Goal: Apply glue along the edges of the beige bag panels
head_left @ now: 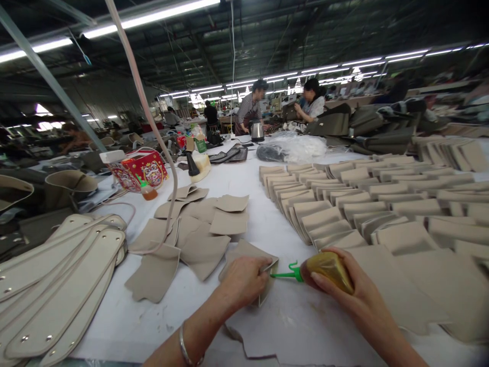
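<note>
My left hand is closed on a taupe leather piece, with its edge folded up near the fingertips. My right hand grips a squeeze glue bottle holding amber liquid. The bottle lies tilted sideways, and its green nozzle points left with the tip at the folded edge by my left fingers. I cannot tell whether the tip touches the leather. Loose flat leather pieces lie just beyond my left hand. Below my hands another cut piece rests on the white table.
Rows of folded leather pieces cover the right side. Long pale straps with rivets are stacked at left. A pinkish hose hangs down onto the loose pieces. Farther back are a red box, a second glue bottle, a kettle and two people.
</note>
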The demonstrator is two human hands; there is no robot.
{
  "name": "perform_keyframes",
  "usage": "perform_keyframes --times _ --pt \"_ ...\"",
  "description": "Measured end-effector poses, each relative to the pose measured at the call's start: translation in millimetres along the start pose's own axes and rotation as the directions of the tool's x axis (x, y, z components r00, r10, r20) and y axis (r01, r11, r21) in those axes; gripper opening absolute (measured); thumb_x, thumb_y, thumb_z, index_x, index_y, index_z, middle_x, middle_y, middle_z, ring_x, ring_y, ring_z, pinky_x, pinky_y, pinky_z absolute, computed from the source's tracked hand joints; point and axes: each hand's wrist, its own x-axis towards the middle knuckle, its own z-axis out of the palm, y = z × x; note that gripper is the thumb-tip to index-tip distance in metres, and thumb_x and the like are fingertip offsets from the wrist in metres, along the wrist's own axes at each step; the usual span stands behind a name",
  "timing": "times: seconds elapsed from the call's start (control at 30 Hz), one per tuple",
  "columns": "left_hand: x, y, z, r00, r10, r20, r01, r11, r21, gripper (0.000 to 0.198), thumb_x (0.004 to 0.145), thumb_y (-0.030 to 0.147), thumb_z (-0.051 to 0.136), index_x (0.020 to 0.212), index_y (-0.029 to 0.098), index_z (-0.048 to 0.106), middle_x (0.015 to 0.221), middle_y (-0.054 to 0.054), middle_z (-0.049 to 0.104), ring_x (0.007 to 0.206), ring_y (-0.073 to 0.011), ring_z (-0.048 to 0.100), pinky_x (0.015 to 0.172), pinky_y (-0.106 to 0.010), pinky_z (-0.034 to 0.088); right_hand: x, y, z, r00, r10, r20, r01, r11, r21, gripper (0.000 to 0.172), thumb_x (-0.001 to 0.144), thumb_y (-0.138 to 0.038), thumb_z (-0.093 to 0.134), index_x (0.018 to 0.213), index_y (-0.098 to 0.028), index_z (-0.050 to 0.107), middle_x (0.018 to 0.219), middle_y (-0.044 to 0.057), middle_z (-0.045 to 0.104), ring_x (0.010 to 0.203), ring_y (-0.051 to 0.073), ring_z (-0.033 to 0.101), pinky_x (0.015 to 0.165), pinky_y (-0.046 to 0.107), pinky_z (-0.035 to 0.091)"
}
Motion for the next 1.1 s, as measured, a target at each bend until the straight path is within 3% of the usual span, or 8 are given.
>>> perform_keyframes --times 0.17,0.43,0.6,0.73,0.93,1.1 --pt "0 0 0.4 1.0 -0.02 0.002 0.019 1.0 0.014 0.048 0.081 0.02 0.047 0.123 0.036 0.063 0.105 -0.003 0.072 0.096 -0.0267 0.066 0.081 -0.035 0.051 -1 4 0 0.998 0.025 0.05 -0.028 0.998 0.055 0.052 0.081 -0.06 0.065 0.115 -0.025 0.05 0.098 0.0 0.063 0.09 0.023 0.062 0.076 0.027 0.049" --pt "-1 0 -0.5 1.0 -0.019 0.016 0.019 1.0 0.016 0.048 0.082 0.02 0.046 0.125 0.035 0.061 0.11 -0.001 0.07 0.099 -0.0251 0.065 0.085 -0.033 0.05 -3 12 -1 0.996 0.045 -0.071 -0.046 0.999 -0.001 0.056 0.079 -0.062 0.066 0.119 -0.027 0.049 0.108 0.002 0.059 0.096 0.025 0.059 0.083 0.033 0.046" --pt "-2 3 -0.1 0.999 -0.038 0.036 0.037 0.999 0.03 0.046 0.084 0.02 0.045 0.126 0.033 0.061 0.113 -0.002 0.069 0.102 -0.025 0.064 0.088 -0.033 0.049 -15 6 1 0.999 0.045 0.009 -0.045 0.999 -0.006 0.055 0.082 -0.061 0.065 0.12 -0.025 0.048 0.106 0.002 0.06 0.094 0.025 0.06 0.08 0.031 0.047" --pt "-2 3 0.2 0.998 -0.05 0.031 0.049 0.998 0.035 0.045 0.085 0.021 0.045 0.126 0.031 0.061 0.113 -0.003 0.069 0.101 -0.0243 0.063 0.091 -0.033 0.048 -25 3 6 0.996 0.068 0.049 -0.072 0.994 0.086 0.054 0.083 -0.06 0.064 0.12 -0.024 0.048 0.105 0.001 0.061 0.097 0.024 0.059 0.082 0.028 0.046" --pt "-2 2 0.2 0.999 -0.044 0.018 0.044 0.998 0.047 0.046 0.085 0.024 0.044 0.127 0.033 0.06 0.106 -0.004 0.071 0.096 -0.0263 0.065 0.083 -0.035 0.051 -22 6 4 0.995 0.057 -0.076 -0.056 0.998 0.018 0.058 0.079 -0.061 0.068 0.12 -0.025 0.049 0.109 0.002 0.06 0.096 0.025 0.059 0.081 0.029 0.046" --pt "-3 2 -0.2 0.999 -0.042 0.005 0.042 0.998 0.044 0.047 0.083 0.022 0.044 0.124 0.033 0.061 0.103 -0.003 0.072 0.094 -0.0265 0.066 0.081 -0.035 0.051 -38 -12 14 0.99 0.125 -0.06 -0.119 0.989 0.091 0.053 0.079 -0.06 0.064 0.116 -0.024 0.05 0.101 0.001 0.062 0.09 0.025 0.06 0.08 0.03 0.044"
